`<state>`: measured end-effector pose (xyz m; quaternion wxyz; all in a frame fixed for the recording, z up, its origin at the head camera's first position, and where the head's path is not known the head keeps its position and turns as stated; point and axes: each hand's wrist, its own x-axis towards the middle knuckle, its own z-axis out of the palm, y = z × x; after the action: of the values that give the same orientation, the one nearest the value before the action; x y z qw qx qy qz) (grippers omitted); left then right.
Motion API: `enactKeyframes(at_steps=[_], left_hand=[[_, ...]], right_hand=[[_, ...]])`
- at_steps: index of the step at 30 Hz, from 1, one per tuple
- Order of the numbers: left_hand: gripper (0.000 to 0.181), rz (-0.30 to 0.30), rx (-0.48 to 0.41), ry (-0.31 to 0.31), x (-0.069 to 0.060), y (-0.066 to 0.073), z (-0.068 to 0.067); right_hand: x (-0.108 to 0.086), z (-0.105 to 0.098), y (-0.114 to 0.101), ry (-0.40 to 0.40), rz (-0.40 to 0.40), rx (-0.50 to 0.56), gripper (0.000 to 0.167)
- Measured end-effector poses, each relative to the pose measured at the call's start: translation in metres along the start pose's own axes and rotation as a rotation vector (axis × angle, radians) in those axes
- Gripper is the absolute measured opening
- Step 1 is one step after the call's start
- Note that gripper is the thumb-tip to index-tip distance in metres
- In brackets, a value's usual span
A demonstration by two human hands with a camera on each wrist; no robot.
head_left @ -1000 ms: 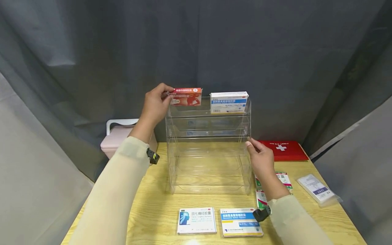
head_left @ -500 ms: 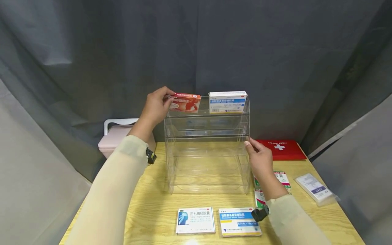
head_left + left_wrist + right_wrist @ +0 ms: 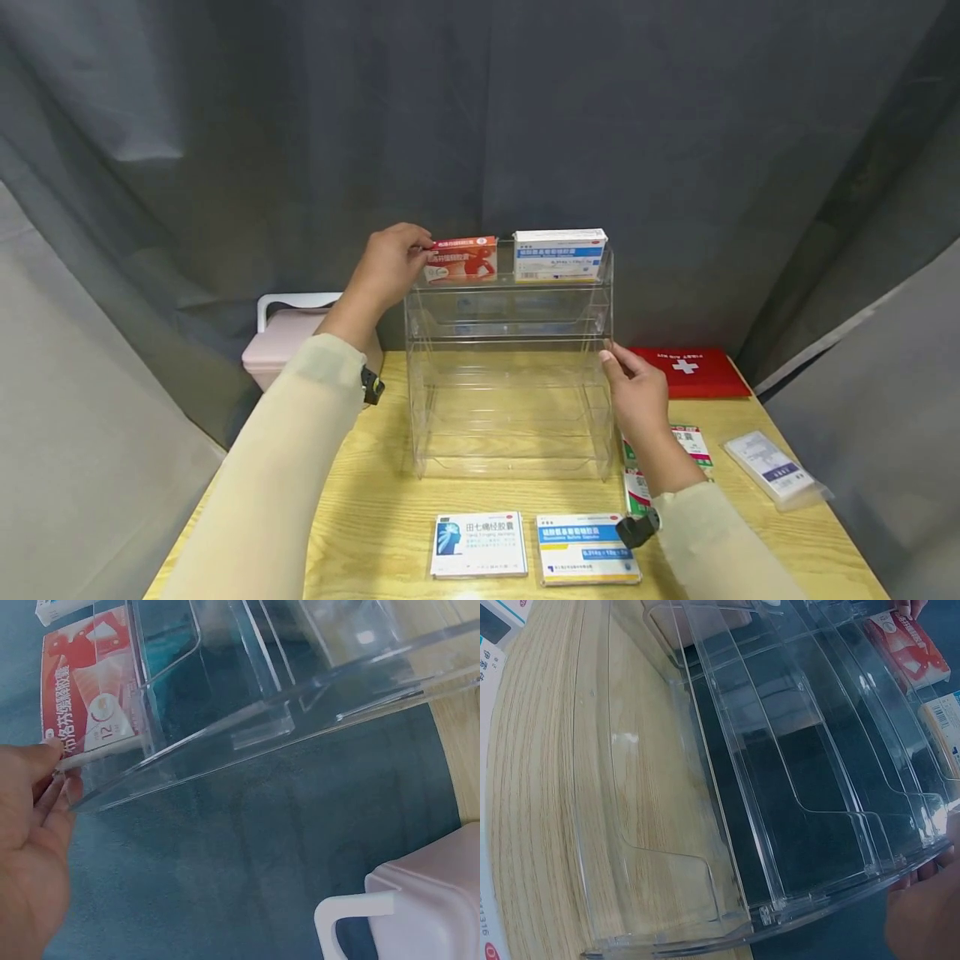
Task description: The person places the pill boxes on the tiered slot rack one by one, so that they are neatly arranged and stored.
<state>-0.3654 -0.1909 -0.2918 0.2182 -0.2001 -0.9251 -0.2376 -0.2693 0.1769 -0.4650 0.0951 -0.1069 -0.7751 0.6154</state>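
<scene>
A clear tiered rack (image 3: pixel 510 367) stands upright on the wooden table. On its top tier, at the left, is a red medicine box (image 3: pixel 467 260); my left hand (image 3: pixel 390 262) holds that box by its left end between thumb and fingers. The left wrist view shows the thumb on the edge of the red box (image 3: pixel 94 686). To its right on the same tier stands a white-and-blue medicine box (image 3: pixel 558 257). My right hand (image 3: pixel 637 387) pinches the right side edge of the rack, about halfway up. In the right wrist view part of this hand (image 3: pixel 926 900) is cut off.
Two flat boxes lie in front of the rack: a white one (image 3: pixel 478 543) and a blue-white one (image 3: pixel 587 550). To the right are green-red boxes (image 3: pixel 692 443), a red first aid pouch (image 3: pixel 693 372) and a bagged white pack (image 3: pixel 772 467). A pink lidded box (image 3: pixel 281 342) sits behind left.
My left hand has lowered the red box into the top tier, and the box, tilted half a second ago, now sits level. The right hand keeps its hold on the rack's side.
</scene>
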Motion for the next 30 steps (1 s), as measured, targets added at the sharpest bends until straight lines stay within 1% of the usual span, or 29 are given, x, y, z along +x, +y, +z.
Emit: enactKeyframes(at_steps=[1,4,6,8,10,12,14,15,17,18,20,22,24,26,27,30], left_hand=[[0.018,0.007,0.017,-0.010,0.000,0.001,-0.001],[0.018,0.037,0.044,-0.013,0.001,0.001,-0.001],[0.019,0.043,0.056,-0.012,0.001,0.001,0.000],[0.023,0.026,0.050,-0.009,-0.001,0.000,0.000],[0.031,-0.012,0.023,0.001,-0.007,0.000,0.001],[0.041,-0.061,-0.032,0.042,-0.014,-0.002,0.004],[0.050,-0.116,-0.120,0.117,-0.025,-0.004,0.011],[0.053,-0.146,-0.188,0.159,-0.032,-0.006,0.016],[0.056,-0.209,-0.346,0.232,-0.047,-0.010,0.030],[0.058,-0.247,-0.433,0.259,-0.055,-0.012,0.038],[0.059,-0.323,-0.614,0.291,-0.073,-0.016,0.055],[0.059,-0.388,-0.763,0.291,-0.092,-0.019,0.071],[0.057,-0.420,-0.866,0.283,-0.107,-0.021,0.087],[0.057,-0.434,-0.921,0.269,-0.121,-0.023,0.100],[0.056,-0.427,-0.944,0.264,-0.126,-0.024,0.105],[0.056,-0.408,-0.969,0.258,-0.138,-0.027,0.116]], right_hand=[[0.000,0.000,0.000,0.001,-0.001,-0.003,0.052],[-0.001,0.000,-0.001,0.006,-0.004,-0.011,0.051],[-0.001,0.000,-0.001,0.010,-0.007,-0.019,0.050],[0.000,0.001,-0.001,0.013,-0.016,-0.023,0.050],[0.000,0.001,0.000,0.015,-0.024,-0.026,0.049],[0.001,0.002,0.000,0.014,-0.027,-0.027,0.049],[0.001,0.001,0.000,0.017,-0.028,-0.034,0.050],[0.001,0.001,0.000,0.019,-0.026,-0.037,0.050],[0.001,0.000,0.000,0.022,-0.024,-0.038,0.050],[0.001,0.000,0.000,0.022,-0.022,-0.038,0.050],[0.001,-0.001,0.000,0.019,-0.016,-0.039,0.050],[0.000,-0.001,0.000,0.014,-0.009,-0.037,0.051],[0.001,0.000,0.000,0.015,-0.006,-0.035,0.051],[0.001,0.001,0.000,0.023,-0.011,-0.031,0.050],[0.001,0.002,0.001,0.026,-0.014,-0.029,0.049],[0.000,0.002,0.001,0.029,-0.013,-0.029,0.049]])
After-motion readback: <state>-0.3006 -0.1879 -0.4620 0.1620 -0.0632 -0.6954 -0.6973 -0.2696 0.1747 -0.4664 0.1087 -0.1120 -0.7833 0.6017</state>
